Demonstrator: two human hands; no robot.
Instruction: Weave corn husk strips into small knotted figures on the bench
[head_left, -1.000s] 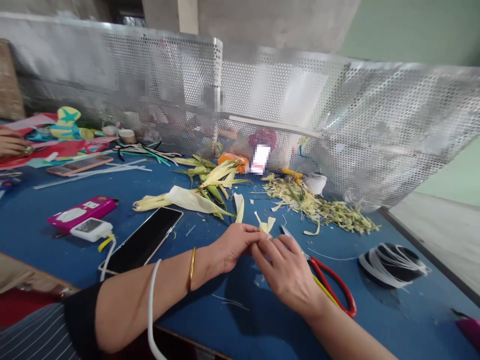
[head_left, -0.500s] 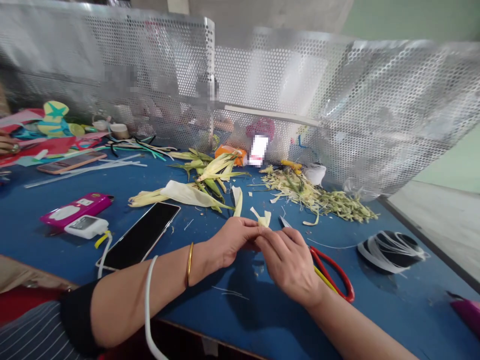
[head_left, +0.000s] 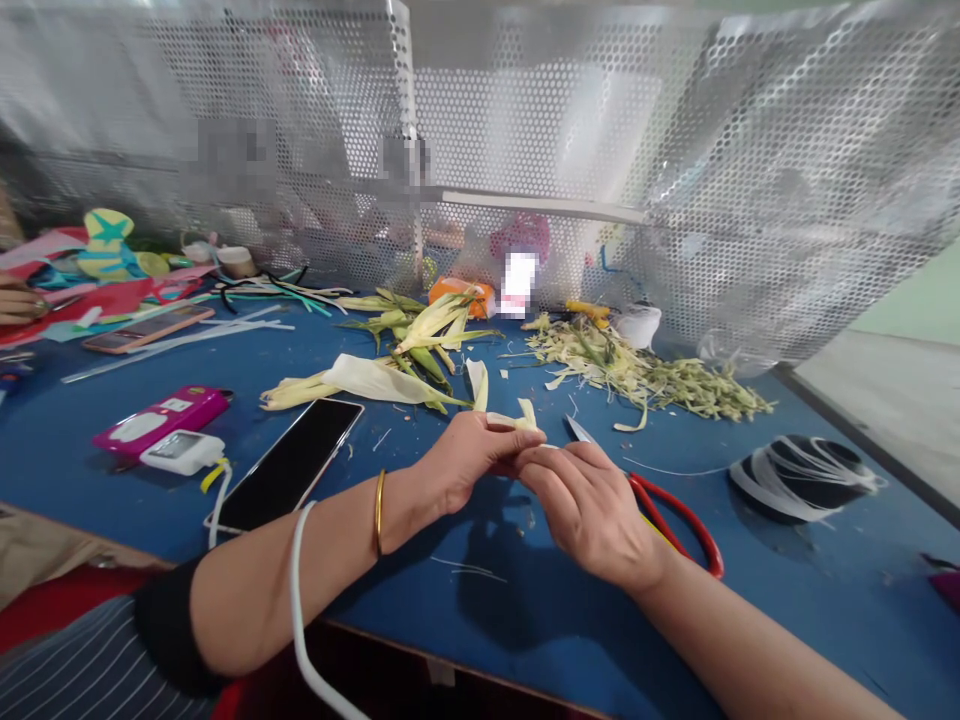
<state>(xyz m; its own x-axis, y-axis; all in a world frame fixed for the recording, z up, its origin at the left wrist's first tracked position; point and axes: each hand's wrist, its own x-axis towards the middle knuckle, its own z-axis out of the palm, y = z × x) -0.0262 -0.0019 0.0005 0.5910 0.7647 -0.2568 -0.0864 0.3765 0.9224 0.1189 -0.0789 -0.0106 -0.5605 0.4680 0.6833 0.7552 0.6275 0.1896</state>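
Observation:
Both hands meet over the blue table [head_left: 480, 620], pinching a small pale yellow strip of corn husk [head_left: 517, 418]. My left hand [head_left: 469, 462], with a gold bangle at the wrist, has thumb and fingers closed on the strip's left side. My right hand [head_left: 592, 510] is closed on its right side, fingers curled. Red-handled scissors [head_left: 675, 515] lie on the table just behind my right hand, partly hidden by it. A pile of whole husks [head_left: 405, 360] lies a little beyond my hands.
A heap of shredded husk [head_left: 645, 380] lies at the back right, a dark roll with white cord [head_left: 802, 478] to the right. A black phone [head_left: 289, 465], a pink case [head_left: 161, 415] and a white device [head_left: 182, 452] lie left. A perforated metal screen [head_left: 525, 150] walls the back. Another person's hand [head_left: 19, 302] rests far left.
Both hands stay joined on the husk strip and have shifted slightly up the picture; the strip's tips lean more to the right. The camera view has tilted a little.

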